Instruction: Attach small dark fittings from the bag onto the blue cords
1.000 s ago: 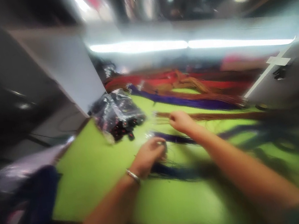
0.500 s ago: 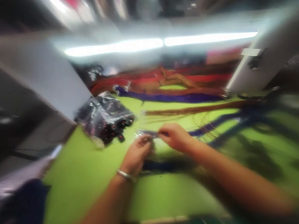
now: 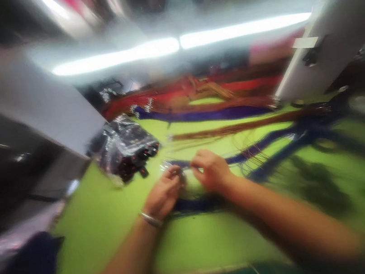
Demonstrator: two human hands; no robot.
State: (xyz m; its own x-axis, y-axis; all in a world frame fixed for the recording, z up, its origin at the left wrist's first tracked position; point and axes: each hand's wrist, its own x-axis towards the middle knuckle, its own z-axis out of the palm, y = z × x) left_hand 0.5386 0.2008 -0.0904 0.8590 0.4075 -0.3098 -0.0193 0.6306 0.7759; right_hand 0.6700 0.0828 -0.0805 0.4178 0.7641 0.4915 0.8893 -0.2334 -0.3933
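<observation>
My left hand (image 3: 165, 193), with a metal bracelet at the wrist, is closed, its thumb and fingers pinching a small dark connector (image 3: 182, 177) that is partly hidden and blurred. Just to its right, my right hand (image 3: 213, 171) is closed too, thumb and index finger brought together. What lies between those fingertips is too small to make out. A bundle of blue wires (image 3: 232, 159) runs behind both hands, its shiny ends at the left. Another dark blue bundle (image 3: 194, 205) lies on the green tabletop (image 3: 198, 244) below the hands.
A clear plastic bag (image 3: 123, 141) of black connectors with red spots sits at the left. Brown wires (image 3: 229, 127), a purple bundle (image 3: 206, 114) and red wires (image 3: 163, 97) stretch across the back. White panels (image 3: 57, 101) flank the table under bright tube lights (image 3: 122, 55).
My right hand has drawn slightly away from my left, and its fingers have changed their curl. The view has shifted a little; the wires and bag lie as before.
</observation>
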